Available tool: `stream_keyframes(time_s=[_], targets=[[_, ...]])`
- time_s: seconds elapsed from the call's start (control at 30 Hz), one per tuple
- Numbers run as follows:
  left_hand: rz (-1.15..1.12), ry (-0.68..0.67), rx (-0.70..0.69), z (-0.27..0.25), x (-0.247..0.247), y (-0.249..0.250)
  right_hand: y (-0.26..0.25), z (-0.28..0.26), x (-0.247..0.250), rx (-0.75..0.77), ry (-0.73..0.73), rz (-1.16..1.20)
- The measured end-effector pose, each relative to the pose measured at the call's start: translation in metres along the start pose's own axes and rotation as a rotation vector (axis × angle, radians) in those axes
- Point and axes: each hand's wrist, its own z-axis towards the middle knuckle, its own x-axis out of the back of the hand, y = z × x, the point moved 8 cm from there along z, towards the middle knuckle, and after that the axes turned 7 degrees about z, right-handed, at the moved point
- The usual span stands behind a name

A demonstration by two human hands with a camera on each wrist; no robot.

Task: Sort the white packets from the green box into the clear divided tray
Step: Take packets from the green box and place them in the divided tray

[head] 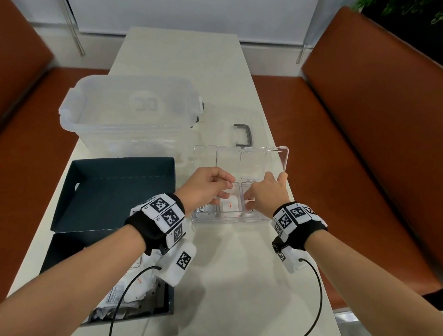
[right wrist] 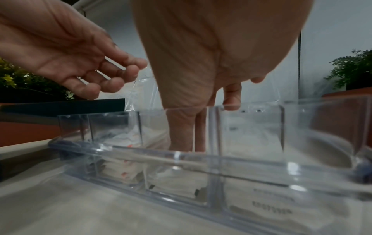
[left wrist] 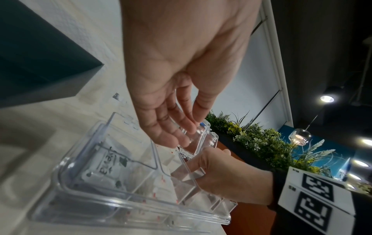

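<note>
White tabletop (head: pixel 233 262) carries the clear divided tray (head: pixel 286 158), some white packets (head: pixel 229 204) already inside. Left hand (head: pixel 206 186) hovers above it, fingers relaxed; right hand (head: pixel 268 193) reaches into a compartment, grip indeterminate. Green box (head: pixel 114 195) sits left.

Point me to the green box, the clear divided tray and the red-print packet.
green box (head: pixel 113 190): head view, bare inner floor.
clear divided tray (head: pixel 285 161): head view, far right rim corner.
red-print packet (head: pixel 229 204): head view, its white face, middle near compartment.

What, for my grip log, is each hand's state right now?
Left hand: open, holding nothing, over the clear divided tray.
Right hand: reaching into a tray compartment; grip cannot be told.
</note>
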Motion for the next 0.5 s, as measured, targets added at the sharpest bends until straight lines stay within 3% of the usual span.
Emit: stream_keyframes(time_s=[0.27,0.43,0.5], targets=[[-0.029,0.038,0.005,-0.012,0.011,-0.001,0.004,-0.008,0.014,-0.005,0.028,0.054],[-0.031,0.077,-0.004,-0.028,0.028,0.002,0.003,-0.021,0.065,0.014,0.202,0.196],[-0.017,0.084,-0.002,-0.037,0.036,0.004,-0.009,-0.024,0.089,0.075,0.204,0.321]])
